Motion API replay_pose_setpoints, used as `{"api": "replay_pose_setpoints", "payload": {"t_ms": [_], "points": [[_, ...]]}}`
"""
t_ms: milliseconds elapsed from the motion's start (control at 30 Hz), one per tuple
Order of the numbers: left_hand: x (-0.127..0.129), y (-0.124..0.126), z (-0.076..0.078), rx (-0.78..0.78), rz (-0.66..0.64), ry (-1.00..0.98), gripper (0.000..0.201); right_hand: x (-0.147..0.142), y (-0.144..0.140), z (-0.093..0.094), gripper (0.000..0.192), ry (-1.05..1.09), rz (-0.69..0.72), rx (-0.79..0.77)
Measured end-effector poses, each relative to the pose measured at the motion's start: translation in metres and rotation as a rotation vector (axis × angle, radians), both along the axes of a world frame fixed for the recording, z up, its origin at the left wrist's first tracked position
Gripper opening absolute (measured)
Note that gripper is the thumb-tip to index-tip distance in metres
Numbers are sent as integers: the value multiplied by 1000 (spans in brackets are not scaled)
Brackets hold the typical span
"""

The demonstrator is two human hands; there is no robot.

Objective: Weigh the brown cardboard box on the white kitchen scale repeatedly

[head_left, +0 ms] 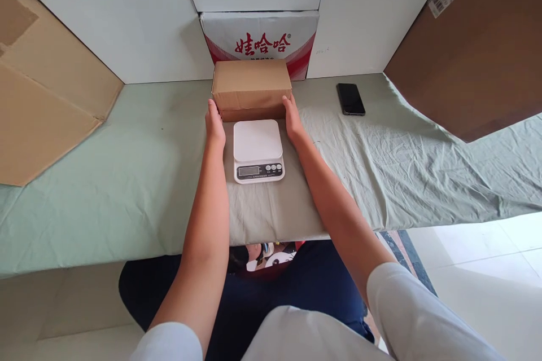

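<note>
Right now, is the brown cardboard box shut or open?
Shut: the cardboard box shows a flat, closed top, both hands at its sides.
</note>
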State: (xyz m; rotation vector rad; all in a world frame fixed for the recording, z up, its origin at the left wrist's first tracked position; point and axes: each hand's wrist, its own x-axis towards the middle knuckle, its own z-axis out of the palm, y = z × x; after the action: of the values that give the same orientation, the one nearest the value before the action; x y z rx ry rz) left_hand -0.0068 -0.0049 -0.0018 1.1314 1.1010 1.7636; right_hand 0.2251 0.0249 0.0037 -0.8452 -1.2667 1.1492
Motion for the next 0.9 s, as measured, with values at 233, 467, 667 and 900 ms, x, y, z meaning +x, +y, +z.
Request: {"api": "replay_pose_setpoints", "payload": {"t_ms": [233,467,667,900], "points": [[1,-16,17,-4,55,16,88,-1,-19,30,78,-34,-31,22],[10,-92,50,76,56,123,87,17,-84,72,67,-123,-7,182],[26,-165,38,103,7,159,81,36,-155,50,70,-189,7,142],[31,-171,26,135,18,118,75,31,-170,34,72,-140,-28,132]]}}
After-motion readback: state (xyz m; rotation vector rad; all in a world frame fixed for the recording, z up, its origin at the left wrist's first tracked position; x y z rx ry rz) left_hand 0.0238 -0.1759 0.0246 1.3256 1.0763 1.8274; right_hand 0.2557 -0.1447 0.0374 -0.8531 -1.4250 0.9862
